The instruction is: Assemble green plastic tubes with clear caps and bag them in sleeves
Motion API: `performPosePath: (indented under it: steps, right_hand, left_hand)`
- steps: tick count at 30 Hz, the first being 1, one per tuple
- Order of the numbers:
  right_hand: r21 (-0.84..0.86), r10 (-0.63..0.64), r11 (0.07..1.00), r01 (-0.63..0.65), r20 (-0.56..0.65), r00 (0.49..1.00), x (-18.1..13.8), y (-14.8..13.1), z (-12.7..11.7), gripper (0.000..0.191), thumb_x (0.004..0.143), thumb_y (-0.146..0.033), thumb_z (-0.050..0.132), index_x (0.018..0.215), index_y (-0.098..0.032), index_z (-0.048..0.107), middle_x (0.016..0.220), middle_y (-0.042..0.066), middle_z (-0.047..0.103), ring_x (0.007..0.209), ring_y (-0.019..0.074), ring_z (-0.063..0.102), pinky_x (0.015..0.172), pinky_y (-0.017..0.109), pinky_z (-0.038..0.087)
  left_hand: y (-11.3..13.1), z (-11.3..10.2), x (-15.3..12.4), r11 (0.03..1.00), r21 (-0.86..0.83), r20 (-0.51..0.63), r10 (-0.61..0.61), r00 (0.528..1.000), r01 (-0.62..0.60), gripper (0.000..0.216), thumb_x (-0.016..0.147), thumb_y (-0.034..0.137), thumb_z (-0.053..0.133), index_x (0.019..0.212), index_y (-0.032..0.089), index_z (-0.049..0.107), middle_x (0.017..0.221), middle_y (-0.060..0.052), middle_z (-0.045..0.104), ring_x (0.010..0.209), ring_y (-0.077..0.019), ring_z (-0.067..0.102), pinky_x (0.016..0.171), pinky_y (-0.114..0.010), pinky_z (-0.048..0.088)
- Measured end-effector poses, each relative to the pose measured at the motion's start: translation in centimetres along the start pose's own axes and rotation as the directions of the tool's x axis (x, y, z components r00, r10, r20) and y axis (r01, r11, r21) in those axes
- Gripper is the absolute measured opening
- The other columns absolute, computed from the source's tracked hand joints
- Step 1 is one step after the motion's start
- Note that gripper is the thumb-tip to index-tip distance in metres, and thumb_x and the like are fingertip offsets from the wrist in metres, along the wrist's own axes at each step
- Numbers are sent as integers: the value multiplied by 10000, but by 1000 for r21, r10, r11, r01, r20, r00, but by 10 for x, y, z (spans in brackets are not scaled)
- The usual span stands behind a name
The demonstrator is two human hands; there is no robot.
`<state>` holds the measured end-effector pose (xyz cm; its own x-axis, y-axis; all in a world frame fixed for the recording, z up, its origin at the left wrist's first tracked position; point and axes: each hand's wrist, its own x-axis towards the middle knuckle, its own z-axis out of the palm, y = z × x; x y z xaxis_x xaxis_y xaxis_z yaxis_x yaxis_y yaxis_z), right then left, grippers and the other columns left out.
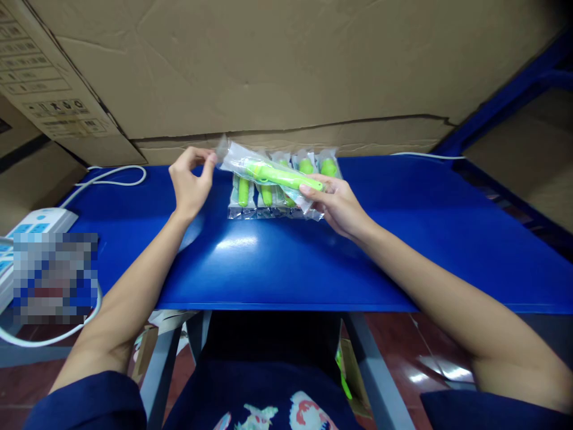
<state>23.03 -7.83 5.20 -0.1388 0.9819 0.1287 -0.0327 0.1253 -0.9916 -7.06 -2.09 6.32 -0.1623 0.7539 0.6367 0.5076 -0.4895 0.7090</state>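
My right hand (342, 206) grips a clear plastic bag with a lime-green, stick-shaped item (282, 176) inside. The item has a small hole at its right end, and its exact kind I cannot make out. At the bag's left end, the thumb and forefinger of my left hand (191, 179) pinch the clear flap (222, 146). Behind and below the held bag, several similar lime-green items in clear bags (243, 192) lie side by side on the blue table (268, 257). The held bag partly covers them.
Large cardboard (286, 71) stands along the table's back edge. A white power strip (49, 221) and its looping cable (120, 173) lie at the left, beside a blurred-out patch. A blue metal frame (501, 95) rises at the right.
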Motion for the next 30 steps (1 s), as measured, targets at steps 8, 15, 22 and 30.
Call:
performPosePath:
  steps: [8,15,22,30]
  right_hand:
    - [-34,-17,999,17,12,1000,0,3,0,607,674,-576,928,1097,-186,737,913,74,754,723,207,683,615,360,603]
    - [-72,-15,997,20,70,997,7,3,-12,602,692,-606,916,1098,-187,767,940,99,781,705,230,711,626,425,644]
    - [-122,19,993,3,184,983,14,0,-25,577,738,-599,893,1100,-164,780,975,134,788,809,286,742,712,486,665]
    - [-183,40,983,-6,186,982,11,-24,-35,537,707,-638,877,977,-178,811,940,135,796,759,274,742,626,416,641]
  left_hand:
    - [-6,-14,8,988,-65,80,-135,988,141,329,692,201,914,932,221,690,1366,-77,643,1430,-317,546,1200,-419,474]
    - [7,-37,16,990,-69,428,-80,900,121,180,730,308,912,860,225,820,1398,-93,689,1382,-331,594,1197,-441,493]
    - [13,-45,19,992,-56,579,-63,813,117,340,628,351,989,886,188,840,1466,-114,654,1387,-370,594,1237,-520,445]
    - [3,-37,19,745,-566,378,-146,914,353,199,1027,398,649,1033,217,732,1409,-12,723,1342,-250,620,1170,-427,506]
